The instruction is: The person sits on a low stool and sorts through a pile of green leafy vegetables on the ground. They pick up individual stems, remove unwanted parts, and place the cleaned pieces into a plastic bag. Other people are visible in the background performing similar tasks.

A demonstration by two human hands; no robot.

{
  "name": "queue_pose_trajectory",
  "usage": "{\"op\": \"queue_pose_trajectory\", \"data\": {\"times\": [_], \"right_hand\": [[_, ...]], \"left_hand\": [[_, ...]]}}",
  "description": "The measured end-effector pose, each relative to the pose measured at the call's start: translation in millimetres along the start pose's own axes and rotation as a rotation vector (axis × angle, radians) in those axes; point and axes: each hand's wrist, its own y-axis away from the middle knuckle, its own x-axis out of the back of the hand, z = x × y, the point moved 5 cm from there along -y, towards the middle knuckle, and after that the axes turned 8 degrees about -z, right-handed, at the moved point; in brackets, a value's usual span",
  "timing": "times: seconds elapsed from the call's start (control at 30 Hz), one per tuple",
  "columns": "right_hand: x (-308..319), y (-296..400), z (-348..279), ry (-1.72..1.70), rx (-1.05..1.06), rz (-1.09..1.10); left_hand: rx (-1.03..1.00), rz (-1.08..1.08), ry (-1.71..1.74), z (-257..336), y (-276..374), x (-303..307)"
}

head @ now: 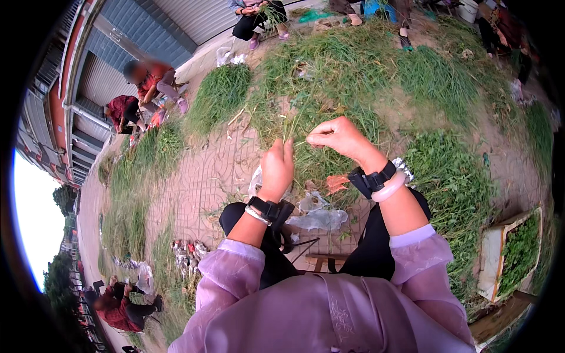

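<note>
My left hand [277, 167] is closed round the lower ends of a few thin green grass stalks [289, 125], whose tops point away from me. Just right of it, my right hand [337, 139] pinches a thin strand between thumb and fingertips; the strand seems to reach toward the left hand. Both hands are raised over a broad heap of cut grass [331, 84]. A dark strapped device sits on each wrist. Below the hands, a clear plastic bag [320, 218] and an orange scrap [337, 183] lie on the ground.
Leafy greens [454, 176] are piled at the right, above a white box [490, 260] of greens. More grass bundles [223, 90] lie on the paving. Seated people [154, 84] work at the left, the lower left and along the top. A wooden stool edge [324, 257] shows between my knees.
</note>
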Motion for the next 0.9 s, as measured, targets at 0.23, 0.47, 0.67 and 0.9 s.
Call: {"op": "queue_pose_trajectory", "data": {"times": [0.23,0.47,0.67,0.9], "right_hand": [[-11,8,-13,0.282,0.167,0.197],[-31,14,-25,0.536,0.232,0.239],[-37,18,-13,0.641,0.240,0.189],[-35,17,2,0.685,0.174,0.130]], "left_hand": [[0.512,-0.087,1.200,-25,-14,6],[0.471,0.053,1.094,2,-23,-8],[0.378,0.019,1.333,12,-24,-11],[0.287,-0.021,1.461,6,-34,11]]}}
